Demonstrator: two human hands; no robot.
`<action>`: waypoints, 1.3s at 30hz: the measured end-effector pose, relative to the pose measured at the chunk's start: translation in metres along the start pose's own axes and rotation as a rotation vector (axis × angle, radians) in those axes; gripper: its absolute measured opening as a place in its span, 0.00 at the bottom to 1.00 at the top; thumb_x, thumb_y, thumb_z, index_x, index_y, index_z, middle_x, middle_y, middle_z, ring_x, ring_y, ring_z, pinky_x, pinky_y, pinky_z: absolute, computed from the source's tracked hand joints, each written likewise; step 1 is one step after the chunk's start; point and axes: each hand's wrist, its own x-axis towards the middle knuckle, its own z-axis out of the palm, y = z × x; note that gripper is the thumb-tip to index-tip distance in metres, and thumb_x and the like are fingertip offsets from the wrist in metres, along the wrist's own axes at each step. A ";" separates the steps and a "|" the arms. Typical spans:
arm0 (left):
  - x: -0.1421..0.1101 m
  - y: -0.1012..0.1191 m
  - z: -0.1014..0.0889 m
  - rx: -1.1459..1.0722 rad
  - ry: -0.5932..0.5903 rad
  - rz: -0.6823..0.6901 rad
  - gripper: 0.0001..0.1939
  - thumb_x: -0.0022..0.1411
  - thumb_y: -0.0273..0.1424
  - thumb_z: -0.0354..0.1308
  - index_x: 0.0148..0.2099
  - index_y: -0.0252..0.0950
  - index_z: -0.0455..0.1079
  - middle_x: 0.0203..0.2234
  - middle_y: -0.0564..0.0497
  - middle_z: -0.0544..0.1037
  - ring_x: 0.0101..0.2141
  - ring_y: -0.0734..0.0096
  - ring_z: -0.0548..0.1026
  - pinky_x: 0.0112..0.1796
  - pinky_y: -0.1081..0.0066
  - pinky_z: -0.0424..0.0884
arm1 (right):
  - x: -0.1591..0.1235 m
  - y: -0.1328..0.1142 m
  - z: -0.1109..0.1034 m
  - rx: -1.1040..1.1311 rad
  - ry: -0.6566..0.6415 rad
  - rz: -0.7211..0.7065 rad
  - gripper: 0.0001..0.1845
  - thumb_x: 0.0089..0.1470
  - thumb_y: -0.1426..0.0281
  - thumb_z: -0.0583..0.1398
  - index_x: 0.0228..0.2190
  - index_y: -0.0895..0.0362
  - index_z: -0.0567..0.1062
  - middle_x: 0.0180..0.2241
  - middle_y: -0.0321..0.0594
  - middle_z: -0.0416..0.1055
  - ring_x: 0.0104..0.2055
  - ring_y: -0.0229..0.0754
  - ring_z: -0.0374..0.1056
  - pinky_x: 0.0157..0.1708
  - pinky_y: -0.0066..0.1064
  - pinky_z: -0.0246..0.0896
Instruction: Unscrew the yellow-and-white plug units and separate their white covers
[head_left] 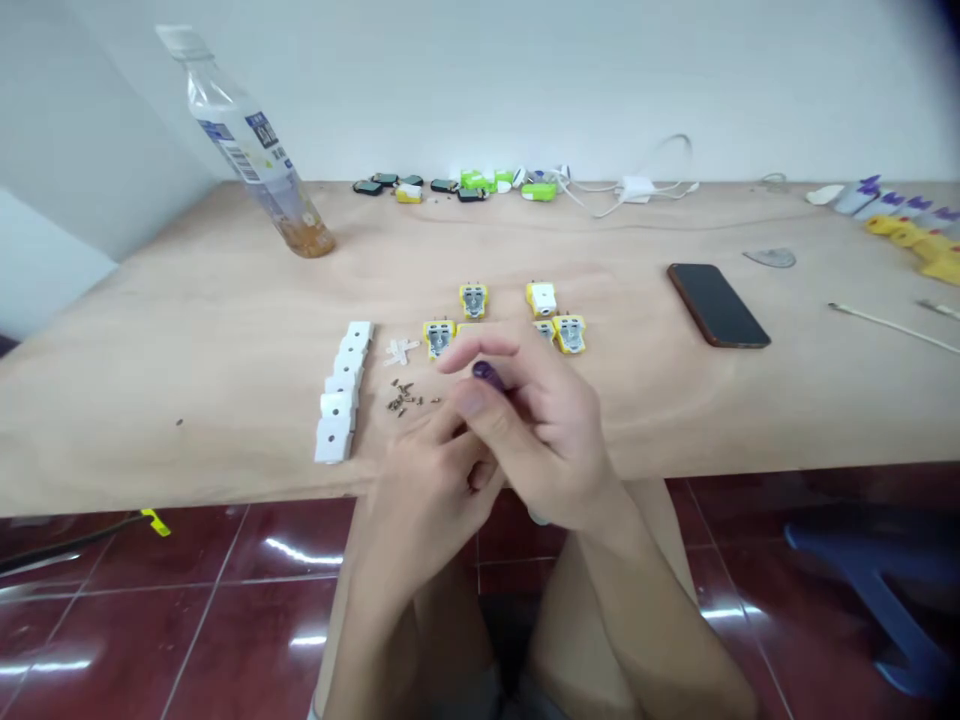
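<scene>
My right hand (559, 430) is closed around a dark purple tool handle (487, 375); only its rounded end shows between thumb and fingers. Below and against it, my left hand (427, 480) is curled shut, and whatever it grips is hidden. Just beyond the hands stand small yellow housings with grey insides, among them one at the back (473, 300) and one on the right (570, 334). Another yellow housing carries a white cover (543, 298). Small metal screws (401, 400) and clear plastic strips (400, 350) lie left of the hands, beside a row of white covers (335, 438).
A tilted-looking drink bottle (281, 190) stands at the left back. Green and dark pieces (476, 182) and a white cable (636, 189) line the wall. To the right are a phone (718, 305), a thin rod (892, 328) and yellow parts (915, 240). A blue stool (877, 590) is below.
</scene>
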 end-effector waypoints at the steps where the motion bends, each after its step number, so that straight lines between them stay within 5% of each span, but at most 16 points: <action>1: 0.000 -0.001 0.000 -0.001 -0.015 0.024 0.18 0.74 0.26 0.61 0.29 0.39 0.67 0.37 0.47 0.80 0.37 0.61 0.80 0.38 0.59 0.79 | 0.001 0.001 -0.001 -0.028 0.045 -0.013 0.09 0.76 0.60 0.64 0.50 0.46 0.84 0.45 0.37 0.82 0.45 0.41 0.80 0.43 0.34 0.80; 5: -0.001 -0.002 0.001 0.020 -0.058 0.061 0.20 0.76 0.26 0.60 0.29 0.39 0.63 0.35 0.48 0.77 0.35 0.65 0.75 0.36 0.62 0.72 | 0.005 0.002 -0.010 -0.164 0.102 -0.060 0.10 0.74 0.60 0.67 0.51 0.44 0.88 0.38 0.39 0.79 0.41 0.44 0.76 0.44 0.39 0.78; 10: -0.001 0.000 -0.001 0.017 -0.086 0.051 0.21 0.78 0.29 0.61 0.29 0.38 0.63 0.34 0.50 0.75 0.34 0.66 0.73 0.37 0.63 0.69 | 0.007 0.002 -0.019 -0.166 0.299 -0.133 0.11 0.66 0.65 0.73 0.50 0.43 0.89 0.42 0.39 0.82 0.43 0.48 0.79 0.47 0.43 0.81; 17: -0.002 -0.001 -0.001 0.013 -0.062 0.067 0.21 0.78 0.28 0.61 0.30 0.38 0.60 0.35 0.50 0.74 0.35 0.66 0.73 0.37 0.63 0.67 | -0.004 -0.002 -0.027 -0.327 0.095 -0.198 0.14 0.74 0.68 0.65 0.54 0.38 0.86 0.47 0.37 0.84 0.44 0.45 0.80 0.50 0.43 0.82; 25: -0.002 -0.001 -0.001 -0.030 -0.084 0.050 0.21 0.80 0.30 0.60 0.31 0.38 0.60 0.34 0.51 0.70 0.34 0.67 0.69 0.36 0.64 0.64 | 0.007 0.012 -0.027 -0.420 0.158 -0.502 0.24 0.71 0.77 0.64 0.61 0.44 0.84 0.49 0.37 0.86 0.45 0.46 0.82 0.44 0.42 0.85; 35: -0.003 -0.002 -0.001 -0.019 -0.099 0.048 0.22 0.80 0.30 0.60 0.30 0.38 0.61 0.34 0.51 0.70 0.33 0.68 0.69 0.36 0.64 0.65 | 0.009 0.008 -0.033 -0.455 0.088 -0.538 0.23 0.72 0.80 0.62 0.62 0.52 0.83 0.51 0.41 0.86 0.50 0.46 0.83 0.53 0.43 0.84; 39: -0.002 -0.002 -0.001 -0.018 -0.079 0.061 0.20 0.79 0.28 0.60 0.31 0.38 0.63 0.35 0.51 0.72 0.35 0.67 0.71 0.37 0.64 0.65 | 0.009 0.007 -0.034 -0.518 0.111 -0.616 0.22 0.67 0.79 0.66 0.58 0.50 0.85 0.47 0.40 0.86 0.45 0.47 0.82 0.48 0.43 0.85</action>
